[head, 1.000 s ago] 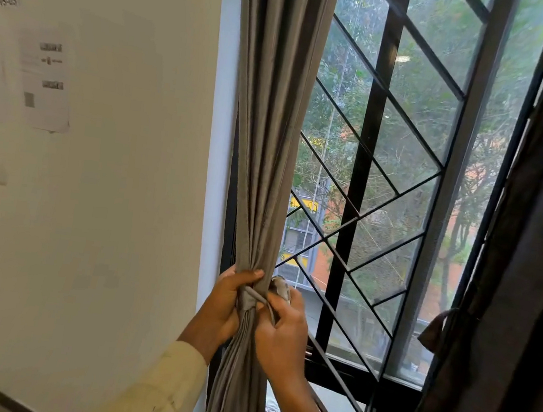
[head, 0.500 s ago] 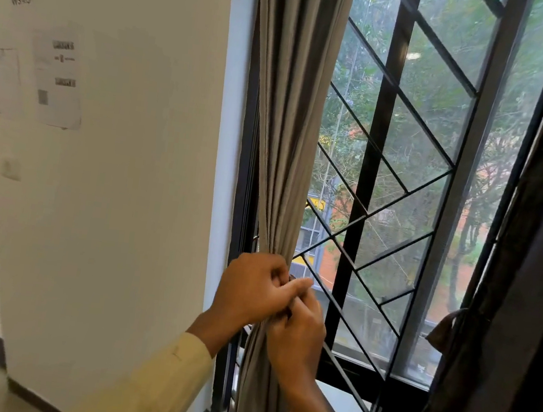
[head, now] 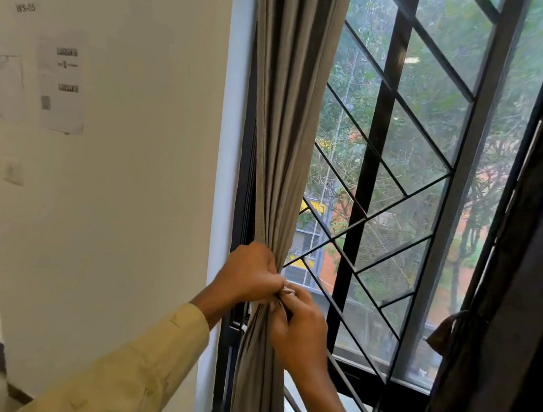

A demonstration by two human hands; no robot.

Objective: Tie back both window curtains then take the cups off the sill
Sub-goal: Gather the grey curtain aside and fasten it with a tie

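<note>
Since a second ago my left hand (head: 247, 273) is now covering the front of the gather instead of cupping its side, and my right hand (head: 303, 331) is sitting lower, at its 4 o'clock. I am curling my left fingers tight round the bunched grey-beige pleated fabric curtain (head: 282, 138), which is hanging at 12 o'clock from my fists against the black metal diamond-pattern window grille (head: 369, 170). My right fingertips are pinching a pale grey fabric tie-band (head: 288, 291) where the two hands are touching. The dark brown fabric curtain (head: 530, 274) is hanging at 3 o'clock. At 10 o'clock, printed paper sheets (head: 65, 85) are sticking to the white wall (head: 132, 204).
</note>
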